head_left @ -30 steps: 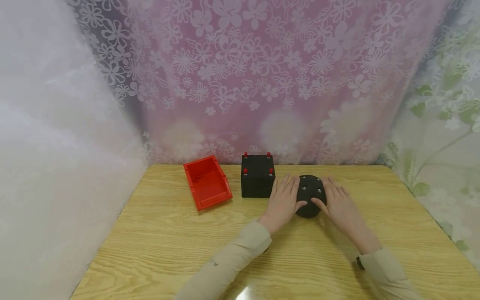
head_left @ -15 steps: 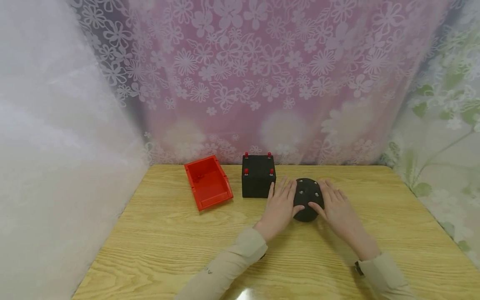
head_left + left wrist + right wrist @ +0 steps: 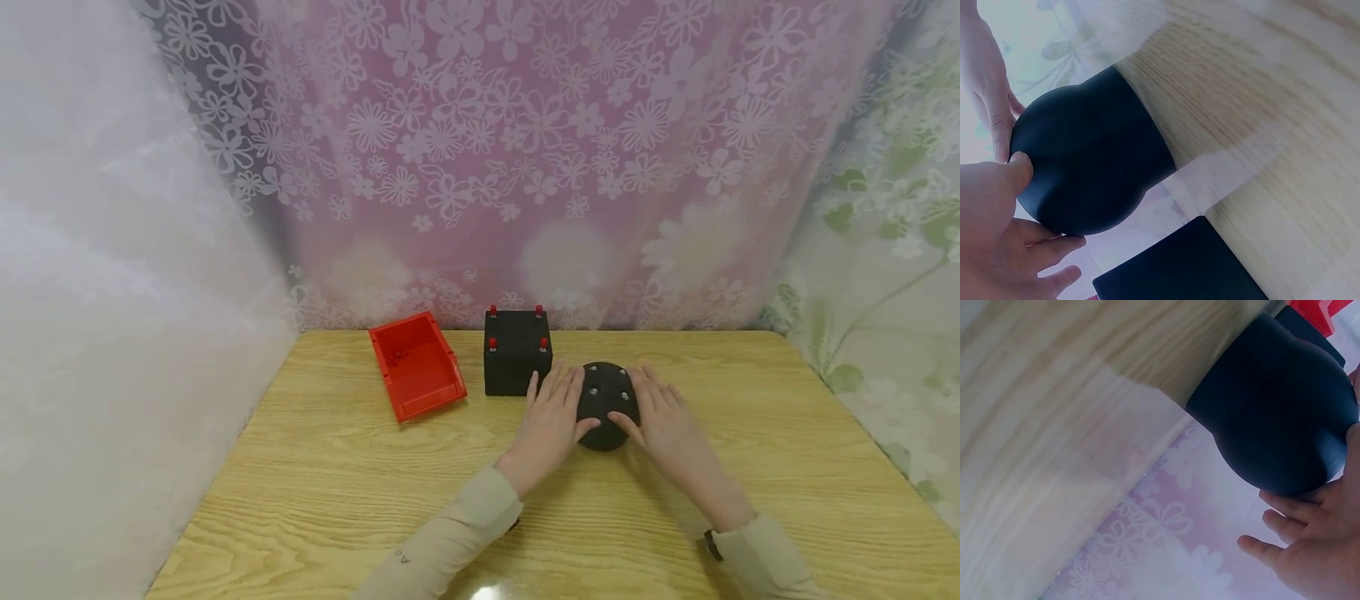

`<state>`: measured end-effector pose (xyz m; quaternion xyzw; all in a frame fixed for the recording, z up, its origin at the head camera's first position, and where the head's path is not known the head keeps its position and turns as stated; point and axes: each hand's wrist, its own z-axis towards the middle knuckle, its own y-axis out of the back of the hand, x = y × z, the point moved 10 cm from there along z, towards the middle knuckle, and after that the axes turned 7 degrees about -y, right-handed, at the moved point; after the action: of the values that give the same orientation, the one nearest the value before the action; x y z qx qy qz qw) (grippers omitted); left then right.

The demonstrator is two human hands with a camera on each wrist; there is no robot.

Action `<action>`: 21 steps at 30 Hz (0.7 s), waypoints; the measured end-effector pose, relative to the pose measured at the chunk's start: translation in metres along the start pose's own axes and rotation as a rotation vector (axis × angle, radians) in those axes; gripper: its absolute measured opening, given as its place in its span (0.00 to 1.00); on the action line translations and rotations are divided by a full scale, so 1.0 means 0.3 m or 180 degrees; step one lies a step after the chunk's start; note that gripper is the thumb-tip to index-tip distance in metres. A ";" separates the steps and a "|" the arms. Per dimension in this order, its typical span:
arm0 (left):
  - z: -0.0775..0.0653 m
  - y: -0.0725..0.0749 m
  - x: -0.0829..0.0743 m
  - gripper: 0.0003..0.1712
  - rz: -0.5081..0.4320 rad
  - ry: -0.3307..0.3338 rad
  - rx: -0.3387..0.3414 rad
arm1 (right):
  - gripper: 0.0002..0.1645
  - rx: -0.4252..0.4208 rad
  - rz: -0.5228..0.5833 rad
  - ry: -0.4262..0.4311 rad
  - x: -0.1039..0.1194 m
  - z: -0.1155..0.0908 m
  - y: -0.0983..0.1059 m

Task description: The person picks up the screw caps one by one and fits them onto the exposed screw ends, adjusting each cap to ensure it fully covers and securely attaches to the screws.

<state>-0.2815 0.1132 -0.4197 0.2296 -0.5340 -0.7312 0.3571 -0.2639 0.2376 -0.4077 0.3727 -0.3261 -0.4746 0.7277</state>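
Observation:
A black rounded block [image 3: 609, 407] with several metal studs on top stands between my two hands on the wooden table. In the left wrist view its bulging upper body [image 3: 1085, 156] narrows to a straight-sided base. My left hand [image 3: 542, 433] presses its left side, fingers stretched forward and thumb on the near side. Against the opposite side lies my right hand [image 3: 671, 433], its thumb also on the near face and its fingers extended. The left fingertips come close to a black box [image 3: 513, 375] that carries red-capped posts at its top corners.
A red open bin [image 3: 420, 375] with a few small red pieces inside sits left of the black box. Behind the table [image 3: 360, 483] hangs a pink floral curtain [image 3: 465, 167], and pale sheets hang at both sides.
Both hands have moved the black rounded block slightly left and toward me. The black box and red bin have stayed in place.

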 end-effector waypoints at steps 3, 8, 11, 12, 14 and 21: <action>-0.016 0.013 0.006 0.44 -0.0043 0.0007 -0.0010 | 0.48 -0.0032 0.0017 0.0021 0.016 -0.002 0.002; -0.043 0.026 0.017 0.45 -0.0049 0.0017 -0.0012 | 0.51 -0.0069 0.0033 0.0048 0.043 -0.001 -0.001; -0.058 0.025 0.026 0.45 -0.0029 0.0040 -0.0001 | 0.52 -0.0084 0.0036 0.0079 0.062 -0.001 -0.003; -0.064 0.026 0.029 0.45 -0.0031 0.0042 0.0000 | 0.53 -0.0091 0.0034 0.0092 0.068 -0.001 -0.003; -0.073 0.028 0.034 0.45 -0.0013 0.0043 -0.0026 | 0.54 -0.0096 0.0048 0.0108 0.079 -0.002 -0.004; -0.110 0.045 0.053 0.45 -0.0057 0.0046 -0.0128 | 0.54 -0.0105 0.0072 0.0165 0.117 -0.003 -0.009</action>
<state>-0.2644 0.0783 -0.4170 0.2324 -0.5145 -0.7433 0.3589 -0.2526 0.2041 -0.4062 0.3691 -0.3035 -0.4618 0.7473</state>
